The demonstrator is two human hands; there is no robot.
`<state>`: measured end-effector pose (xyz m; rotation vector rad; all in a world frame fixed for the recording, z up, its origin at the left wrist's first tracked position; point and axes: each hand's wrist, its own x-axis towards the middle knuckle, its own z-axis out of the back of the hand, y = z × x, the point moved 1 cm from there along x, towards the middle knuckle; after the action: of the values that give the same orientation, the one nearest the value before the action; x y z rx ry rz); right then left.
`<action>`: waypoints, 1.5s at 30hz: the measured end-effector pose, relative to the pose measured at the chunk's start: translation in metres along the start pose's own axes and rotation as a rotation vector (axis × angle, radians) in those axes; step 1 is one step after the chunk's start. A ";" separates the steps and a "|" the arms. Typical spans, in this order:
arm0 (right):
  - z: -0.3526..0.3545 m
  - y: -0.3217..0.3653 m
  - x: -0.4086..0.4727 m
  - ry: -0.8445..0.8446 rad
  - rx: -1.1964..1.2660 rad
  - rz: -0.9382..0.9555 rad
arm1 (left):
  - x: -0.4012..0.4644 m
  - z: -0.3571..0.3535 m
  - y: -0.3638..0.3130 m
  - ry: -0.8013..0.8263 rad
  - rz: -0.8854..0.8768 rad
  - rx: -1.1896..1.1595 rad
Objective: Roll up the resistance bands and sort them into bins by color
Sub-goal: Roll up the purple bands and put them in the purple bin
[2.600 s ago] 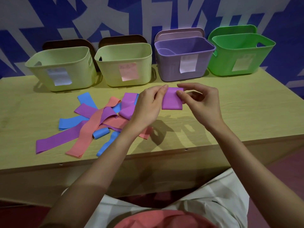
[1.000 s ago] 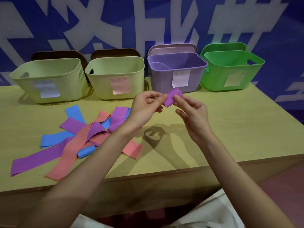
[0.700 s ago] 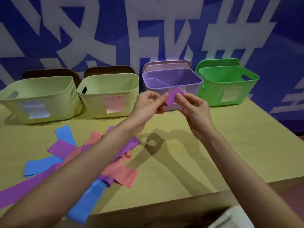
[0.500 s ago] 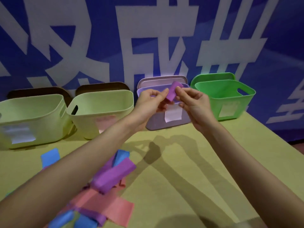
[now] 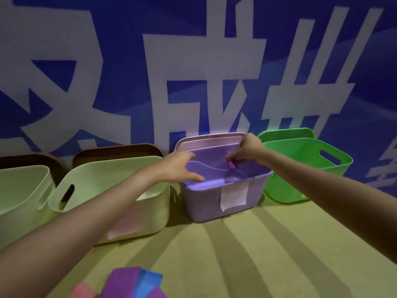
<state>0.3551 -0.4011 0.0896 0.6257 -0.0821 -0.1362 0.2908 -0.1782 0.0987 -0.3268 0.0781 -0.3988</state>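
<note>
Four bins stand in a row at the back of the table [image 5: 268, 254], in front of a blue banner [image 5: 64, 29] with large white characters. In order of size as seen: the leftmost pale green bin [image 5: 21, 194], only partly in view; the second pale green bin [image 5: 107, 201], with a pink label; the green bin [image 5: 305, 175] at the right; and the purple bin [image 5: 206, 203], with a white label, between the last two. A matching lid leans behind each bin.

Both forearms reach forward to the purple bin. The left hand [image 5: 176, 168] rests on the bin's near left rim, fingers spread and relaxed, gripping nothing. The right hand [image 5: 247, 149] is over the bin's opening, its fingertips pinching the rolled purple band [image 5: 232, 163], which hangs just inside the rim and is not yet released.

At the bottom edge of the view, unrolled bands lie flat on the table: a purple band [image 5: 122, 282], a blue band [image 5: 148, 282] and a pink band [image 5: 82, 292], overlapping one another.

Progress assessment: the task appears to be at an early stage. One purple band is rolled and about to be deposited. No other rolled band can be seen in any bin, though the bin floors are largely hidden. The bands remaining on the table are yet to be rolled and sorted; their full count is outside the view.
</note>
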 end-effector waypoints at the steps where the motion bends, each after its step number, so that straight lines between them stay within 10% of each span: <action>1: -0.005 -0.001 0.006 0.033 -0.097 -0.014 | 0.004 -0.001 0.005 -0.014 0.006 -0.014; 9: -0.047 0.001 0.025 0.114 -0.521 -0.049 | 0.025 -0.009 0.035 0.003 0.036 0.011; 29: -0.072 -0.022 0.042 0.146 -0.547 -0.145 | 0.038 -0.016 0.043 -0.021 0.073 -0.035; 37: -0.064 -0.012 0.042 0.393 -0.197 -0.458 | 0.032 -0.013 0.034 -0.024 0.065 -0.048; 45: -0.029 0.012 0.011 0.246 0.204 -0.381 | 0.009 0.009 0.008 -0.145 0.042 -0.048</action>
<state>0.3703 -0.3770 0.0737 0.8530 0.2663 -0.4216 0.3036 -0.1719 0.1039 -0.4002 -0.0478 -0.3312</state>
